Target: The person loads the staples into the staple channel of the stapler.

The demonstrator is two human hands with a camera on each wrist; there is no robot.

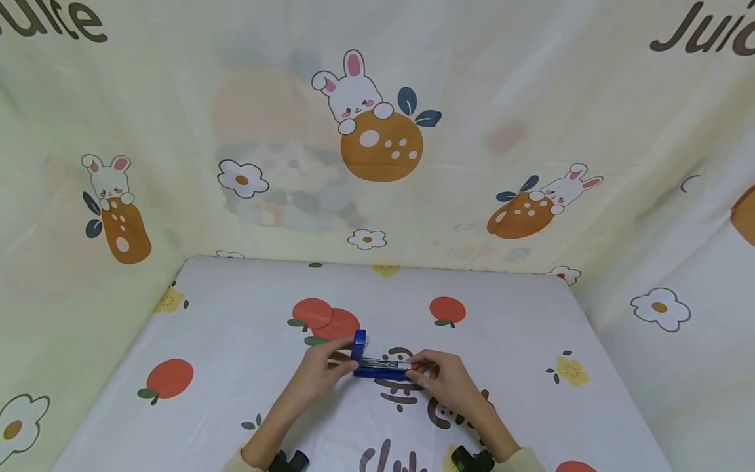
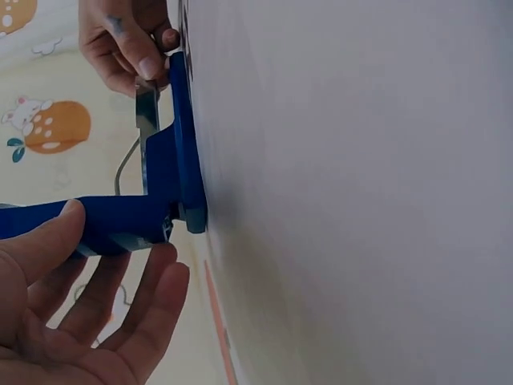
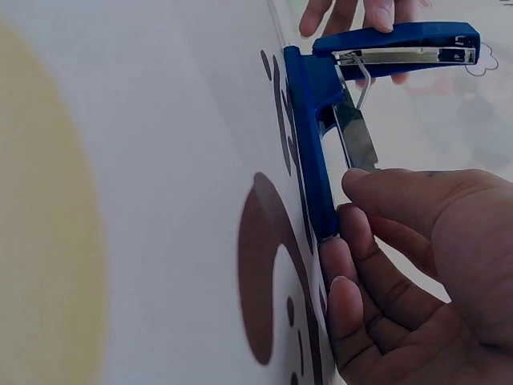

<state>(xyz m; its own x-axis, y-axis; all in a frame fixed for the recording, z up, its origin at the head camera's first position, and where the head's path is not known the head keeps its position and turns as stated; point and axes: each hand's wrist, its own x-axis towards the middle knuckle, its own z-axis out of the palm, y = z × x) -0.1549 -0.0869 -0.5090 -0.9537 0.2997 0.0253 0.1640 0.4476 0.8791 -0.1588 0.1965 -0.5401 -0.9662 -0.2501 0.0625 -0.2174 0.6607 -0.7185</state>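
Observation:
A blue stapler (image 1: 380,367) lies on the table with its top cover (image 3: 401,38) swung up and its metal magazine (image 3: 357,136) exposed. My left hand (image 1: 324,370) holds the raised cover (image 2: 96,220) at the hinge end, thumb on one side and fingers on the other. My right hand (image 1: 439,380) pinches the stapler's front end: its thumb (image 3: 401,188) sits at the magazine tip and its fingers press the end of the blue base (image 3: 309,144). In the left wrist view, the right hand (image 2: 124,40) shows at the far end of the base (image 2: 180,160).
The table (image 1: 236,314) is covered by a white cloth printed with red fruits and flowers. Cream curtains with rabbit prints (image 1: 377,131) close in the back and both sides. Wrist-worn cameras (image 1: 472,459) show at the near edge.

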